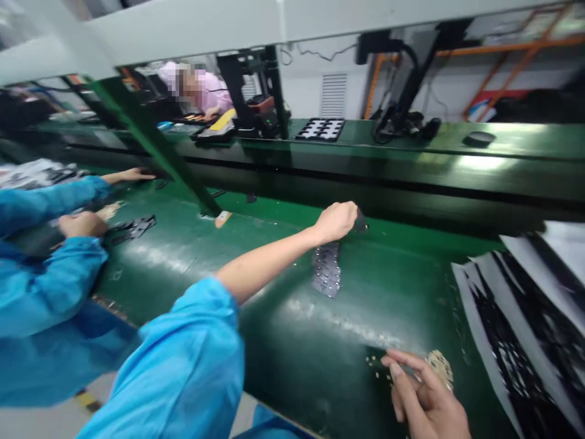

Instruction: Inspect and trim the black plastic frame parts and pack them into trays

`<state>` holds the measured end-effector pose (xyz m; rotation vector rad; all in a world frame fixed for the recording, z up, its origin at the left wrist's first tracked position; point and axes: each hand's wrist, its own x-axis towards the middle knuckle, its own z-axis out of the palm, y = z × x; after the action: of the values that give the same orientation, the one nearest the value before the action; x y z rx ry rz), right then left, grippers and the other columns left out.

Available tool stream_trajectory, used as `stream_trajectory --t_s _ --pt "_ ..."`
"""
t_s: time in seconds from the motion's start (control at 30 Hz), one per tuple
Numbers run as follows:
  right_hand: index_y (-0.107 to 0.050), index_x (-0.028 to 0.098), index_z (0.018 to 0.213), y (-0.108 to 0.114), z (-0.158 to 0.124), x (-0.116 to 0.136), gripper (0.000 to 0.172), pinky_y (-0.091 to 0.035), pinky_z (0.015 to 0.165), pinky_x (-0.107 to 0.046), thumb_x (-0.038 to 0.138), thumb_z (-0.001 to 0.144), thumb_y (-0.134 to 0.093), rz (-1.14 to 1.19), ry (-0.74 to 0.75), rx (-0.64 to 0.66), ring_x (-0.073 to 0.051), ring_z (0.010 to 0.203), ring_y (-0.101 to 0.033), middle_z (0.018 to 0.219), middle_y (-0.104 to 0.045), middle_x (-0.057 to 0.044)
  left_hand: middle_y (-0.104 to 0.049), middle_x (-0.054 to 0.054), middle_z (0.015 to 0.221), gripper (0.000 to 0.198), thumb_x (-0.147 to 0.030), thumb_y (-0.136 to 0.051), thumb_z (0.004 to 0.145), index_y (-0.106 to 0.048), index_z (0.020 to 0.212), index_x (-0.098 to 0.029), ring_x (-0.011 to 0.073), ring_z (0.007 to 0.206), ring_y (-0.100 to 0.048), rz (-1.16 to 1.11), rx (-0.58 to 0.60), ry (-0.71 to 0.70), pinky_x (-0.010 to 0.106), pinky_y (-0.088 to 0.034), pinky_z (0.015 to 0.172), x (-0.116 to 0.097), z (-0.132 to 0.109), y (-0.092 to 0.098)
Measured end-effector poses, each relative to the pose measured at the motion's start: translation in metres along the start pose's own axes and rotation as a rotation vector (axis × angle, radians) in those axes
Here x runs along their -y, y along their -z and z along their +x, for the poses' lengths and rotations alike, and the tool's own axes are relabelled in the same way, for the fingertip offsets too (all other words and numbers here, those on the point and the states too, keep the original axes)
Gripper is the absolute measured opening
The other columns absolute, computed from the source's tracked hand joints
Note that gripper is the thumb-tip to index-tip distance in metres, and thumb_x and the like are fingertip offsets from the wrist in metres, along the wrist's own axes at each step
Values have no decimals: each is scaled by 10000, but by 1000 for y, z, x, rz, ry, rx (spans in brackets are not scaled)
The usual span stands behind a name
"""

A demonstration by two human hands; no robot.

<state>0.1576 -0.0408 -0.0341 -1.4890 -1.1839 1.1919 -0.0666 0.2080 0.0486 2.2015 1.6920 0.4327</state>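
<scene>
At L hand (337,221); blurry dark pc (361,222)

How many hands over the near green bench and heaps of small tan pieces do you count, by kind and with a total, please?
Wearer's own hands: 2 (left hand, right hand)
Co-worker's hands: 2 (nearer hand, farther hand)
Heaps of small tan pieces: 2 (one heap beside the right hand, another heap near the co-worker's hands)
Total: 6

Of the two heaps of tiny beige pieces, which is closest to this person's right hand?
The lower-right heap, beside the right hand; the other heap is far left, by a co-worker's hand.
</scene>
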Motion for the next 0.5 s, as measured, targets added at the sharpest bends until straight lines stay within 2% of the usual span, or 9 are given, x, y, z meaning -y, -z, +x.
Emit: stream_trajectory --t_s 0.07,0.1,0.13,0.17,0.23,0.3,0.4,0.5 --pt "-754 219 1121 1 3 8 318 -476 438 -242 492 956 -753 41 33 -53 -116 422 -523 667 -689 -5 -727 40 718 527 -308 -123 1167 -603 1014 -151 135 583 -695 -129 51 -86 243 -525 662 -24 -45 -8" --pt "-729 226 1177 0 5 12 324 -507 466 -244 477 972 -736 101 73 -62 -105 466 -570 900 -770 -58 -677 2 647 520 -380 -144 1170 -571 953 -177 121 517 -643 -313 47 -117 231 -498 612 -34 -69 -14" --pt "-698 230 1234 -1 8 18 353 -536 491 -252 468 976 -731 155 124 -44 -104 505 -610 1069 -776 -95 -620 -29 587 485 -431 -209 1166 -531 889 -198 114 494 -612 -464 52 -139 223 -481 595 -42 -92 -19" --pt "-665 233 1295 -3 10 23 382 -554 518 -257 451 986 -722 196 156 -37 -108 542 -639 1124 -762 -103 -574 -50 554 451 -444 -262 1161 -498 855 -211 107 482 -584 -574 61 -149 218 -465 584 -48 -114 -24" --pt "-621 229 1350 -7 14 33 391 -569 557 -256 408 1010 -697 246 197 -20 -123 588 -671 1006 -755 -67 -548 -63 556 409 -435 -293 1157 -480 864 -219 101 479 -551 -724 124 -152 214 -440 557 -56 -149 -34" --pt "-654 214 1272 -9 13 39 278 -567 580 -246 363 1038 -664 242 213 2 -130 600 -673 821 -712 -11 -567 -58 597 368 -420 -306 1158 -512 936 -212 104 503 -554 -804 185 -144 217 -441 550 -61 -173 -43" --pt "-706 204 1126 -7 5 40 152 -553 596 -229 318 1062 -629 216 225 36 -122 598 -655 714 -661 18 -598 -42 664 290 -410 -389 1147 -531 997 -206 109 551 -576 -854 229 -129 228 -461 575 -64 -193 -54" --pt "-731 211 1118 -2 -3 37 134 -551 631 -222 291 1050 -649 211 222 29 -118 647 -660 779 -683 6 -601 -40 672 254 -384 -442 1137 -505 958 -214 108 557 -574 -866 224 -126 238 -460 589 -63 -203 -63"
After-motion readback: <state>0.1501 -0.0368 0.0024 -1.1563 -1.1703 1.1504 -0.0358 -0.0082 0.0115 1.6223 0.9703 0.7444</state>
